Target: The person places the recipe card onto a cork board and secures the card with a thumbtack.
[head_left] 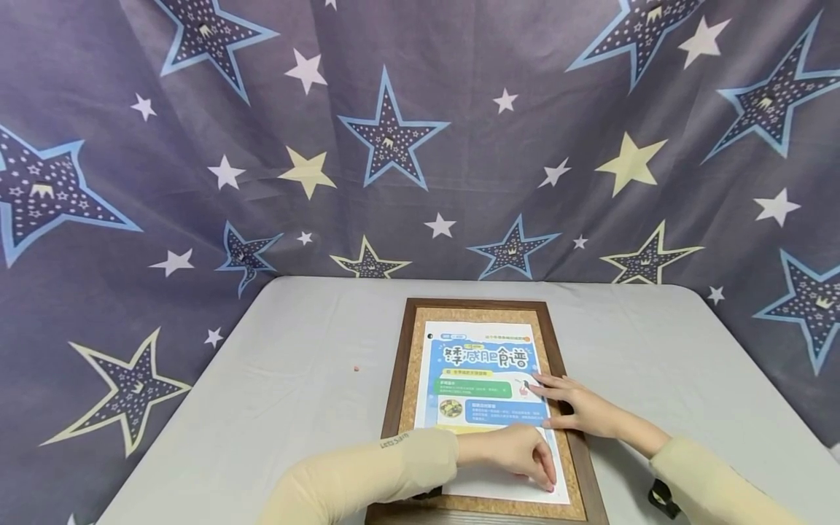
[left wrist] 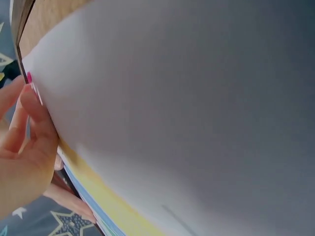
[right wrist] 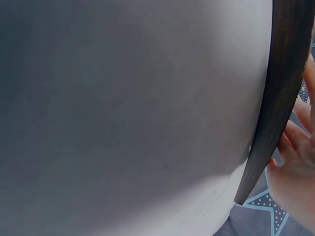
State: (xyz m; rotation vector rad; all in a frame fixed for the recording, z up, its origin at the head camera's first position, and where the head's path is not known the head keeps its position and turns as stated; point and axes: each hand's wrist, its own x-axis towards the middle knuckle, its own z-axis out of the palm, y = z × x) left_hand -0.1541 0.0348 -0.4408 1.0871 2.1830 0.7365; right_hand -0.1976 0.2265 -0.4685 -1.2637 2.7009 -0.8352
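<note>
A printed poster (head_left: 488,386) with blue, green and yellow blocks lies on a cork board (head_left: 577,503) in a dark wood frame (head_left: 396,397). A black pin (head_left: 430,336) is at its upper left corner and an orange-red one (head_left: 527,339) at its upper right. At the poster's lower right corner, my left hand (head_left: 515,448) pinches a small pink push pin (left wrist: 29,77) between thumb and fingers. My right hand (head_left: 580,408) rests on the poster's right edge and the frame, fingers extended. In the right wrist view, the frame partly hides that hand's fingers.
The board lies on a table with a pale grey cloth (head_left: 308,408). A small reddish bit (head_left: 356,369) sits on the cloth left of the frame. Behind the table hangs a purple-grey star-patterned curtain (head_left: 459,146). A black strap (head_left: 663,499) shows below the right wrist.
</note>
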